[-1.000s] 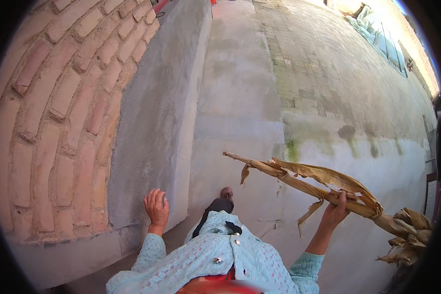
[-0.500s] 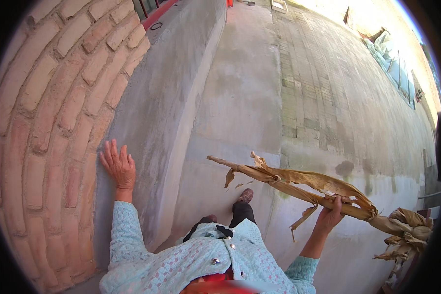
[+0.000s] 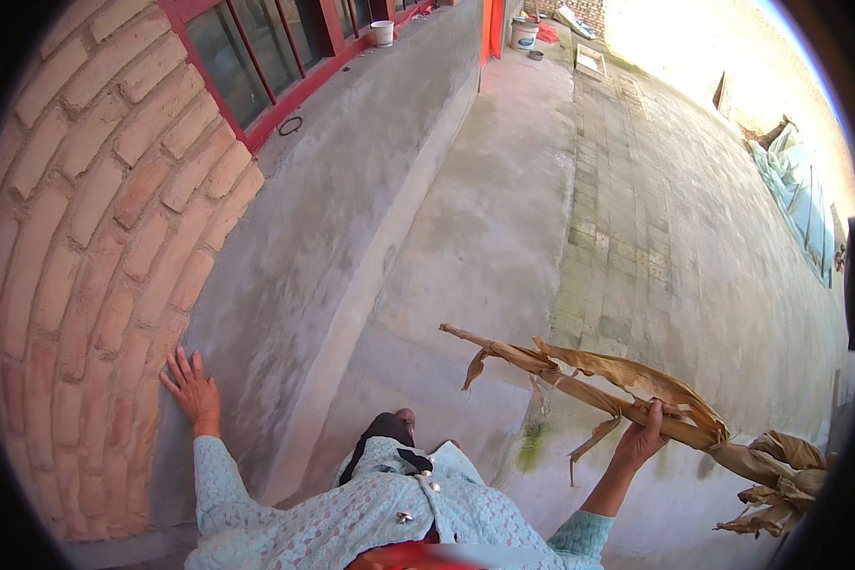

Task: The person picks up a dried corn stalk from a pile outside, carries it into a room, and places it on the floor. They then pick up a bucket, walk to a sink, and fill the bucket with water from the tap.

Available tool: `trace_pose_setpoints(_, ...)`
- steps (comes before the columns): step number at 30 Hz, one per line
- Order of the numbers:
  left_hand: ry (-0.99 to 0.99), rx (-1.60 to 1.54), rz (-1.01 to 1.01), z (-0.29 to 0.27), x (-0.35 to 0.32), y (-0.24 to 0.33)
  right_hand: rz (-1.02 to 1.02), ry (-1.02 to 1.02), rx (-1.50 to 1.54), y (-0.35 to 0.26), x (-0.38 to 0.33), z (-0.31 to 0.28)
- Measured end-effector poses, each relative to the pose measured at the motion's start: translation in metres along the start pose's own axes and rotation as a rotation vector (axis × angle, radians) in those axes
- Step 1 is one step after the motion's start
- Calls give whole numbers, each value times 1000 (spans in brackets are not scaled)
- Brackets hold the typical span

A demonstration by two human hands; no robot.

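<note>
A long dry corn stalk (image 3: 579, 389) with curled brown leaves stretches across the right side, and my right hand (image 3: 644, 435) is closed around it near its middle. Its thin broken tip points left; a thick bundle of crumpled husks (image 3: 779, 470) hangs at the right end. My left hand (image 3: 195, 389), fingers spread and holding nothing, is at the grey cement ledge (image 3: 285, 256) beside the brick wall (image 3: 95, 256). Whether its palm touches the cement cannot be made out.
Ahead on the left is a red-framed window (image 3: 266, 57) with a white cup (image 3: 382, 34) on its sill. A black ring (image 3: 290, 125) lies on the ledge. A white bucket (image 3: 523, 34) and wooden frame (image 3: 591, 62) stand far ahead on the paved yard. Teal sheeting (image 3: 796, 195) is at right.
I have stepped forward along the wall, and more of the window and the far bucket now show. The stalk stays in my right hand; my left hand remains spread beside the bricks.
</note>
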State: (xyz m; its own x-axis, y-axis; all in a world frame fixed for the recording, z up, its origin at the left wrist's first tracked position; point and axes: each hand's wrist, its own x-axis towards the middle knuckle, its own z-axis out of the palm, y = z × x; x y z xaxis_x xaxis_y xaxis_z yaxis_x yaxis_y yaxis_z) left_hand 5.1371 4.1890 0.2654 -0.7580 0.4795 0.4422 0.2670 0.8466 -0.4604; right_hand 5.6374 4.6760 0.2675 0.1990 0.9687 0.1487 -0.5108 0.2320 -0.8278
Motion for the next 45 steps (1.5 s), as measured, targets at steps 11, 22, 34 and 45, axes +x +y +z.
trace_pose_setpoints(11,269,-446,35,11,105,187,-41,7,2,47,111,109)
trace_pose_setpoints(22,497,-448,108,13,397,321,-75,-11,12,101,205,226)
trace_pose_setpoints(34,487,87,-56,32,448,344,-43,-28,52,199,380,299)
trace_pose_setpoints(45,453,254,-79,36,460,348,-17,8,26,262,534,348)
